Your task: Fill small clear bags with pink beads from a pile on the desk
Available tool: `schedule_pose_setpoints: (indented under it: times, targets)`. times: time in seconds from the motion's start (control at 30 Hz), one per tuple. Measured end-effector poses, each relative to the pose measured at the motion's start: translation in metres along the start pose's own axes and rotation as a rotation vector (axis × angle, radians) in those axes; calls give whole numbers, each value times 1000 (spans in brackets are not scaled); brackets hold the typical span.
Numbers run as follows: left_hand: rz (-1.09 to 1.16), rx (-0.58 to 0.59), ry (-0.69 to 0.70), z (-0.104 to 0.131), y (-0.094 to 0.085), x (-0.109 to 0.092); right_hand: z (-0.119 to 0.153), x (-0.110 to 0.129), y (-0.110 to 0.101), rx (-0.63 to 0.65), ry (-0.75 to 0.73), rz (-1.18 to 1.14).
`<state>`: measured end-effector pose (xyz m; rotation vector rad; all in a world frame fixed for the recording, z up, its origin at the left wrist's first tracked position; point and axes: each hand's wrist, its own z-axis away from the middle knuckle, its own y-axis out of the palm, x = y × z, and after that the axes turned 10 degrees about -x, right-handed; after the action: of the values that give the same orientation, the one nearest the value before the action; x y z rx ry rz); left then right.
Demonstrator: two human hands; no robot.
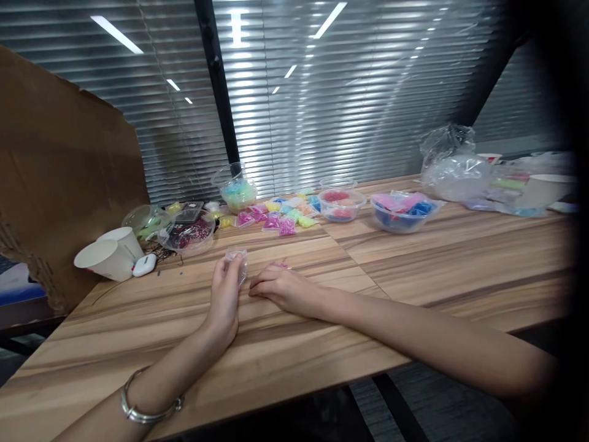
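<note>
Single head view: I look forward and down from close above the counter [437, 264], facing slatted blinds [340, 110]

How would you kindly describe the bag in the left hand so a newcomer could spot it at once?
Over the wooden table, find the left hand, beyond the silver bracelet. It holds a small clear bag, which looks nearly colourless, unlike the brightly coloured packets farther back.

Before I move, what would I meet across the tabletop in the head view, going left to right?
Nearest paper cup, small white case, round tub of dark beads, left hand holding a small clear bag, right hand, red-and-pink tub, blue-and-pink bowl, large clear plastic bag.
</note>
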<state>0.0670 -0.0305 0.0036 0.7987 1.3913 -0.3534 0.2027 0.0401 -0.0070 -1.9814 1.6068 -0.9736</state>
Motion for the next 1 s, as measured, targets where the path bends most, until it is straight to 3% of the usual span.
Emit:
schedule_pose_setpoints:
  times: [1.0]
  targets:
    - [6, -3, -13, 1, 1, -2, -3, 4, -3, -44, 45, -50]
